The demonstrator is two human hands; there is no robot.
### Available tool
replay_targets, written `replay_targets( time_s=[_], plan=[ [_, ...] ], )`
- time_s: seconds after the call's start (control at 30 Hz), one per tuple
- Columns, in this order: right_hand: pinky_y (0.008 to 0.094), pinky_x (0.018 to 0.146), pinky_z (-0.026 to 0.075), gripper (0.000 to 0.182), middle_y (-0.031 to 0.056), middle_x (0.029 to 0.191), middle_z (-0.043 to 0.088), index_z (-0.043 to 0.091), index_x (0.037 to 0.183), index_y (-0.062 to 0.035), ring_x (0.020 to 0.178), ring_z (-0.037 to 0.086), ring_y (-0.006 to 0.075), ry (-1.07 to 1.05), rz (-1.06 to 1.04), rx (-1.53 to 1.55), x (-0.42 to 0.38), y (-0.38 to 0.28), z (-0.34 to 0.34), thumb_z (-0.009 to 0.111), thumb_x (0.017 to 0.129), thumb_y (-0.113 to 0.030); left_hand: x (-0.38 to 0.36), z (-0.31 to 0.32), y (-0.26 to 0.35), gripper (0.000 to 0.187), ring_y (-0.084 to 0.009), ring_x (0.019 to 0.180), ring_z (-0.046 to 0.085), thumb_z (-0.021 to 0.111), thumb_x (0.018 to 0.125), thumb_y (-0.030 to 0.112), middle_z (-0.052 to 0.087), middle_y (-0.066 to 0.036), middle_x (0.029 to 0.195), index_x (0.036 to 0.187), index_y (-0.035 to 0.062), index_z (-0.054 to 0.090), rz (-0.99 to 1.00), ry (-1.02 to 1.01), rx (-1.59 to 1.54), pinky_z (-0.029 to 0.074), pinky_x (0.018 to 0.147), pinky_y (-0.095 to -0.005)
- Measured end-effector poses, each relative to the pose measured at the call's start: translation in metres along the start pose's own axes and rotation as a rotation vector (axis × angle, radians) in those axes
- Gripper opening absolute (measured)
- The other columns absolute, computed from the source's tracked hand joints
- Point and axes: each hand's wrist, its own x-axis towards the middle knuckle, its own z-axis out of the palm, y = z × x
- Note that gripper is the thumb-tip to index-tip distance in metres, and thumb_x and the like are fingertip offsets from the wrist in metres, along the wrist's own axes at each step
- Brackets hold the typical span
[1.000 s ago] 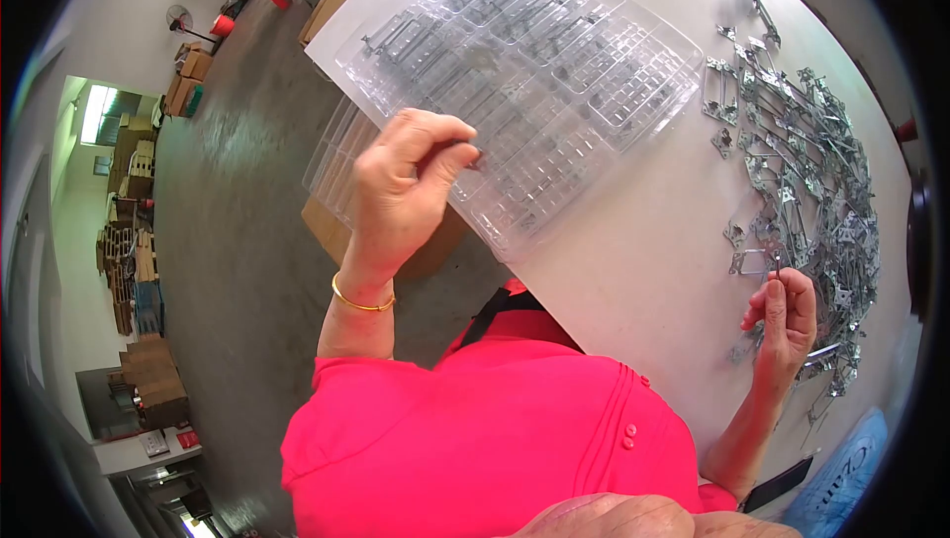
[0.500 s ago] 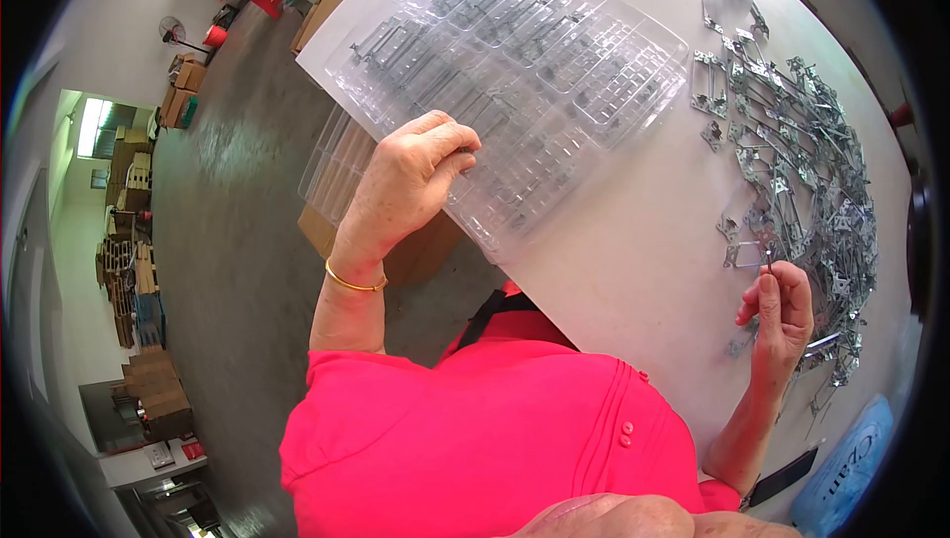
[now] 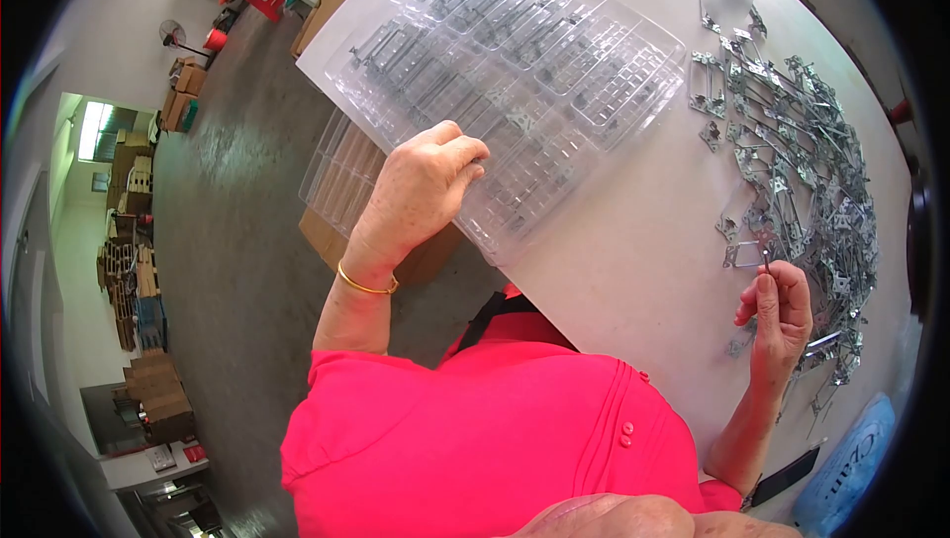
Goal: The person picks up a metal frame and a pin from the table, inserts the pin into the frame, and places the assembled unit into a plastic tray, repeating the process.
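Observation:
A clear plastic blister tray (image 3: 648, 38) lies on the white table, its compartments filled with rows of thin metal brackets (image 3: 539, 28). Over the tray's near left side is my left hand (image 3: 424, 177), thumb and fingers pinched together; what they hold, if anything, is hidden. At the right, my right hand (image 3: 777, 315) grips a small thin metal part (image 3: 766, 261) upright between thumb and forefinger. Right beside that hand spreads a tangled heap of metal brackets and rods (image 3: 811, 162). A few loose metal pieces lie at the heap's left edge.
The table (image 3: 614, 271) has its near edge against my body. Under its left side, another clear tray (image 3: 332, 167) rests on a cardboard box (image 3: 319, 239). A blue plastic bag (image 3: 846, 469) and a dark flat object (image 3: 784, 479) are at the lower right.
My left hand has shifted slightly right and down over the tray, uncovering a little more of the brackets. My right hand stays nearly in place with the small metal part.

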Motion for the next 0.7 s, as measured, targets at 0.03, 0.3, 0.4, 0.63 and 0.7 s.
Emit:
replay_targets(
  time_s=[0.03, 0.3, 0.4, 0.63, 0.7],
  plan=[
    [0.0208, 0.056, 0.045, 0.011, 0.0012, 0.081, 0.061, 0.062, 0.113, -0.0037, 0.063, 0.055, 0.0063, 0.001, -0.003, 0.002, 0.000, 0.000, 0.000, 0.060, 0.105, -0.011, 0.000, 0.001, 0.000, 0.014, -0.0263, 0.076, 0.068, 0.070, 0.087, -0.003, 0.066, -0.012, 0.090, 0.100, -0.0017, 0.071, 0.002, 0.000, 0.001, 0.055, 0.071, -0.0339],
    [0.0205, 0.056, 0.046, 0.011, 0.0013, 0.081, 0.062, 0.062, 0.112, -0.0037, 0.064, 0.056, 0.0061, 0.011, 0.000, 0.002, -0.001, -0.005, 0.001, 0.060, 0.105, -0.012, -0.001, 0.004, 0.000, 0.019, -0.0329, 0.087, 0.065, 0.070, 0.086, 0.003, 0.065, -0.013, 0.093, 0.105, -0.0007, 0.071, 0.034, -0.020, 0.115, 0.053, 0.078, -0.0406],
    [0.0204, 0.056, 0.046, 0.011, 0.0012, 0.080, 0.062, 0.062, 0.112, -0.0037, 0.063, 0.056, 0.0061, 0.011, -0.004, 0.007, -0.001, -0.006, 0.001, 0.060, 0.105, -0.012, -0.001, 0.004, 0.003, 0.024, -0.0338, 0.087, 0.065, 0.069, 0.087, 0.002, 0.065, -0.014, 0.095, 0.111, -0.0009, 0.069, 0.027, -0.015, 0.131, 0.053, 0.078, -0.0407],
    [0.0203, 0.056, 0.045, 0.011, 0.0011, 0.080, 0.062, 0.061, 0.111, -0.0036, 0.063, 0.055, 0.0058, 0.027, -0.015, 0.010, -0.004, -0.013, 0.000, 0.059, 0.106, -0.013, -0.003, 0.004, 0.008, 0.026, -0.0346, 0.087, 0.065, 0.070, 0.086, 0.001, 0.065, -0.015, 0.095, 0.112, 0.0003, 0.066, 0.063, -0.015, 0.213, 0.053, 0.078, -0.0421],
    [0.0205, 0.057, 0.046, 0.010, 0.0014, 0.080, 0.062, 0.061, 0.110, -0.0035, 0.063, 0.055, 0.0059, 0.042, -0.029, 0.004, -0.004, -0.018, -0.002, 0.059, 0.106, -0.012, -0.004, 0.003, 0.017, 0.024, -0.0331, 0.084, 0.065, 0.071, 0.086, 0.002, 0.064, -0.014, 0.091, 0.109, 0.0005, 0.066, 0.085, 0.036, 0.280, 0.052, 0.074, -0.0418]
  ],
)
